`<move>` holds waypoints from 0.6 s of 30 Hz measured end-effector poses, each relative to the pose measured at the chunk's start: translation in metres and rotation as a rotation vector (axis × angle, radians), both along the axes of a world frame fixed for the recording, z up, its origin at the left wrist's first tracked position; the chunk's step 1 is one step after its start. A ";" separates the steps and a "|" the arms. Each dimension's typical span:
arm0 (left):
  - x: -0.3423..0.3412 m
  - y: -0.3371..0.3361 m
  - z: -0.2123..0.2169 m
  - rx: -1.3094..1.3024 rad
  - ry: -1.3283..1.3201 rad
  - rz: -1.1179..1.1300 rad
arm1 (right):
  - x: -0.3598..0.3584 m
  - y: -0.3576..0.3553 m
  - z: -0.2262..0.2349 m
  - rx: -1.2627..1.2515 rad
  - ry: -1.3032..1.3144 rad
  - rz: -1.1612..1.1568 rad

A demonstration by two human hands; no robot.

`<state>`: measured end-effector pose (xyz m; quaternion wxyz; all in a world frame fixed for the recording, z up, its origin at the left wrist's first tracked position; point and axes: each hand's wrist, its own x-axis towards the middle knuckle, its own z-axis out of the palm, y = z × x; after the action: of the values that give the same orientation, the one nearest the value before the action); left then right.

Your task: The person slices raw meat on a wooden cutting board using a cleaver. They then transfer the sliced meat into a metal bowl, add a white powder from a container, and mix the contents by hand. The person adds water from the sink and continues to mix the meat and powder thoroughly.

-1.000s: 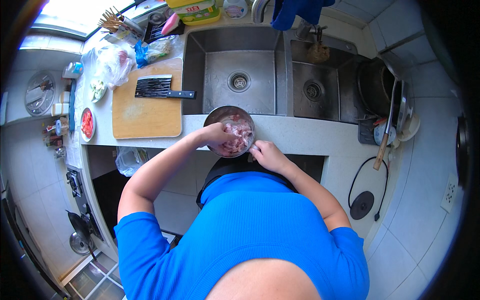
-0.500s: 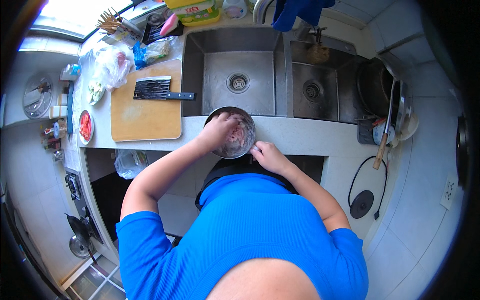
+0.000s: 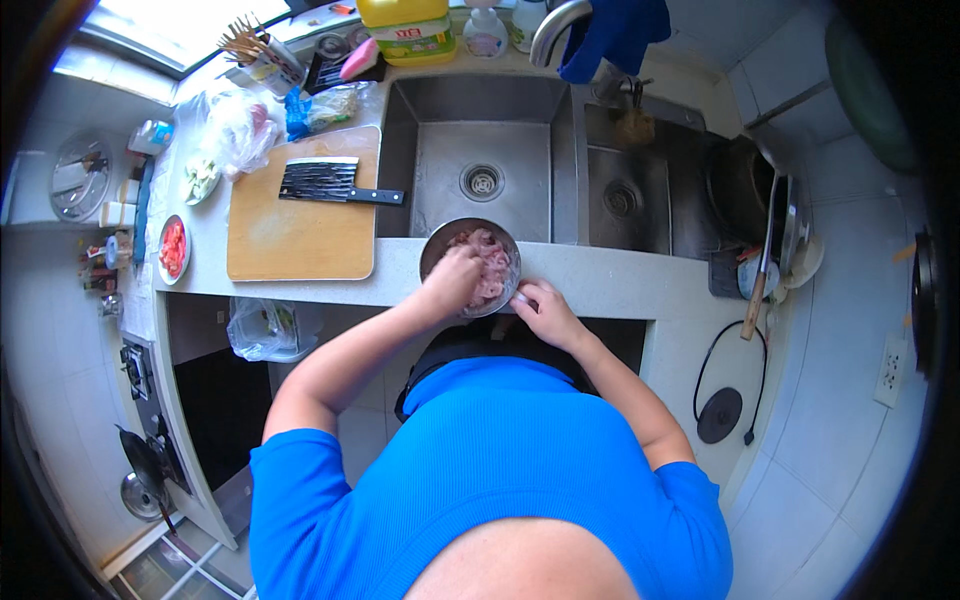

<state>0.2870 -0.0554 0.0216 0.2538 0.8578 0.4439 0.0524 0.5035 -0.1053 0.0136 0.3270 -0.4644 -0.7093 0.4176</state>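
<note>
A round metal bowl (image 3: 434, 252) sits at the counter's front edge, just before the large sink. Raw, pale pink meat pieces (image 3: 493, 268) fill much of it. My left hand (image 3: 453, 280) reaches into the bowl with its fingers curled down into the meat; the fingertips are hidden. At the bowl's lower right side, my right hand (image 3: 547, 312) is closed on its edge, where a short pale part shows by the thumb. To the left, a cleaver (image 3: 320, 180) with a black handle lies flat on a wooden cutting board (image 3: 300, 240).
Behind the bowl is a large sink (image 3: 480, 150), with a smaller sink (image 3: 625, 215) to its right. A plate of red chopped pieces (image 3: 174, 248) and a dish of pale green pieces (image 3: 200, 180) stand left of the board. A dark pot (image 3: 735, 190) stands far right.
My left hand has drawn back toward me within the bowl, baring more of the meat. My right hand keeps its hold on the bowl. The whole view has shifted slightly.
</note>
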 end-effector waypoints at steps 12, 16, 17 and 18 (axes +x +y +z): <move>-0.016 -0.056 0.050 0.010 -0.188 0.327 | -0.017 0.000 0.020 -0.579 0.217 0.259; -0.043 -0.084 0.060 0.104 0.033 0.507 | -0.055 -0.014 0.037 -0.394 0.092 0.459; -0.053 -0.096 0.060 0.146 0.116 0.589 | -0.067 -0.022 0.039 -0.506 0.110 0.467; -0.068 -0.108 0.061 0.122 0.162 0.650 | -0.082 -0.029 0.044 -0.614 0.125 0.474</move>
<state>0.2185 -0.1638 0.0823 0.1358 0.6865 0.7088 0.0887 0.4219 -0.1343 0.0576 0.1100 -0.3376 -0.6176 0.7018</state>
